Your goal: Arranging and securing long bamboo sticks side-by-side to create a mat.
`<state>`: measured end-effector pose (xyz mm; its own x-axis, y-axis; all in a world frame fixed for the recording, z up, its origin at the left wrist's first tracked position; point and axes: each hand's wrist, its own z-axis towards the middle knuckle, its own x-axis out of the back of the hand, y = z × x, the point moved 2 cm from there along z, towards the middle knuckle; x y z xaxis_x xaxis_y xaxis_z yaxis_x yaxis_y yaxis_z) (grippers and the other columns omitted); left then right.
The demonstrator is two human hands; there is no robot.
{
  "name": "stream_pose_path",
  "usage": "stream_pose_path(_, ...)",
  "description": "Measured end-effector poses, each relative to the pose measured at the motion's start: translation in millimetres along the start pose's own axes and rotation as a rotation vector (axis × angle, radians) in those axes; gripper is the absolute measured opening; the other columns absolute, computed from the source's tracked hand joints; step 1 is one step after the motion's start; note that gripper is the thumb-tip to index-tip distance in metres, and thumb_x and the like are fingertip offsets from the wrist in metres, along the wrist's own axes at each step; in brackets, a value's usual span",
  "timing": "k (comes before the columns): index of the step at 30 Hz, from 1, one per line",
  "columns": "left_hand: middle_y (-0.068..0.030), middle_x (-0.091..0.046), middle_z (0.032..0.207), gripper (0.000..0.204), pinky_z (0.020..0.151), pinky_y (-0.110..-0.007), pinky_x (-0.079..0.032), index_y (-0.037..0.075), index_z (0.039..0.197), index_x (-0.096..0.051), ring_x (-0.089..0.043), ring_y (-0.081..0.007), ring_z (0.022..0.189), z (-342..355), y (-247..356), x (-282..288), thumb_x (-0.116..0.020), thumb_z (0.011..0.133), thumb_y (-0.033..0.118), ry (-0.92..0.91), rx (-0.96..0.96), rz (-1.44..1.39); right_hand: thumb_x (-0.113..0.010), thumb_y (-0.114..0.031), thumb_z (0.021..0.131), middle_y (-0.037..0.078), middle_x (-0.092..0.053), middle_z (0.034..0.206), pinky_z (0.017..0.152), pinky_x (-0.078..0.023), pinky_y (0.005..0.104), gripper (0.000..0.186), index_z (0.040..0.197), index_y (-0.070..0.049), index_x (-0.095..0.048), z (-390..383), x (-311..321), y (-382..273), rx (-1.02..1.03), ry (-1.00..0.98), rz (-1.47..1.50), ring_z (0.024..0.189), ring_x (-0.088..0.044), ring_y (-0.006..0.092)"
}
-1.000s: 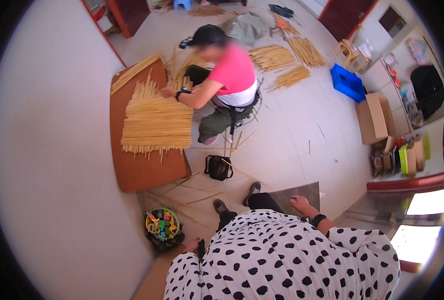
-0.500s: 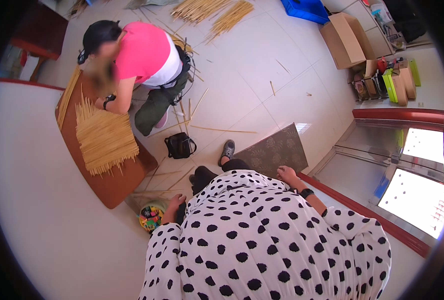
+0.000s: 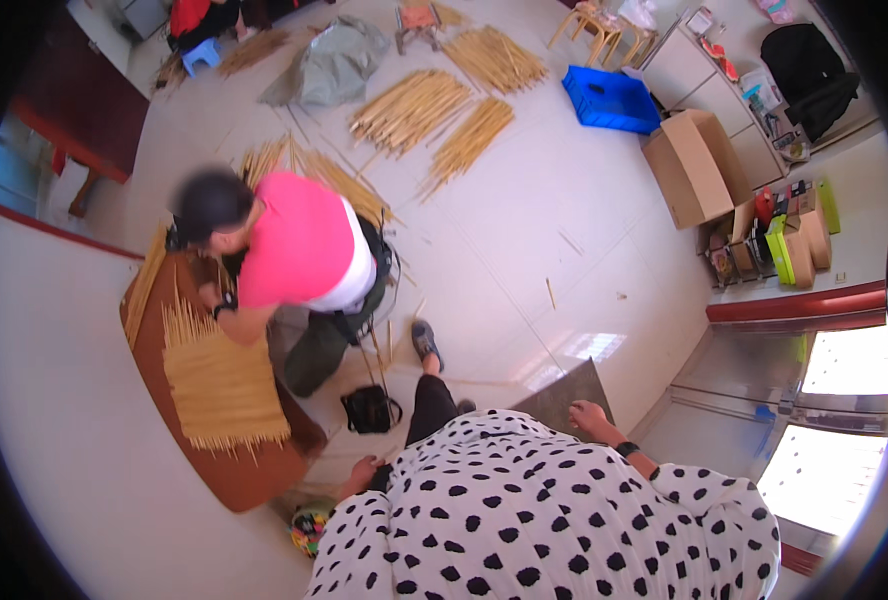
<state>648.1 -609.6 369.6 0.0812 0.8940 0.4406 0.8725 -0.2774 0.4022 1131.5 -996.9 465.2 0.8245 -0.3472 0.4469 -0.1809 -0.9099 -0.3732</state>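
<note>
My left hand (image 3: 362, 474) hangs low beside my polka-dot shirt, its fingers loosely curled and nothing visible in them. It is nearest to a multicoloured round container (image 3: 307, 532) by the wall. My right hand (image 3: 590, 419) hangs out to the right over a dark floor mat (image 3: 569, 392), also curled with nothing in it. Ahead on the left, a person in a pink top (image 3: 304, 240) bends over a low brown table (image 3: 239, 492). On it lies a layer of thin pale sticks (image 3: 226, 385), side by side, that person's hand at the far end. A small black bag (image 3: 368, 409) sits on the floor.
Bundles of sticks (image 3: 411, 110) lie across the tiled floor ahead, near a grey sack (image 3: 342, 60). A blue crate (image 3: 611, 100) and an open cardboard box (image 3: 692, 170) stand at the far right. Loose sticks are scattered about. A glazed door (image 3: 829, 470) is at my right.
My view has tilted up, showing more of the far floor. One foot has stepped forward. Both hands still hang at my sides; the other person remains bent over the table.
</note>
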Motion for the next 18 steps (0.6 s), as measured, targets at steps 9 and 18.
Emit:
stream_pose_path(9,-0.0133,-0.066,0.105,0.059,0.063,-0.037,-0.052,0.001,0.137,-0.048,-0.065,-0.0233,0.078,259,328,250,-0.058,0.092,0.039,-0.164,0.101,-0.244,-0.055,-0.034,0.088,0.017,-0.072,0.096,0.081,-0.055,0.0413,0.043,0.119,-0.007,-0.064,245,208,-279,0.129,0.089,-0.021,0.085,-0.070,0.0310)
stream_pose_path(18,-0.0167,-0.068,0.093,0.045,0.080,-0.038,-0.050,-0.001,0.123,-0.059,-0.066,-0.0276,0.089,373,415,311,-0.054,0.093,0.032,0.005,-0.100,-0.060,-0.056,-0.041,0.087,0.019,-0.067,0.115,0.097,-0.048,0.0442,0.048,0.124,-0.011,-0.063,372,321,-421,0.188,0.036,-0.260,0.109,-0.062,0.0379)
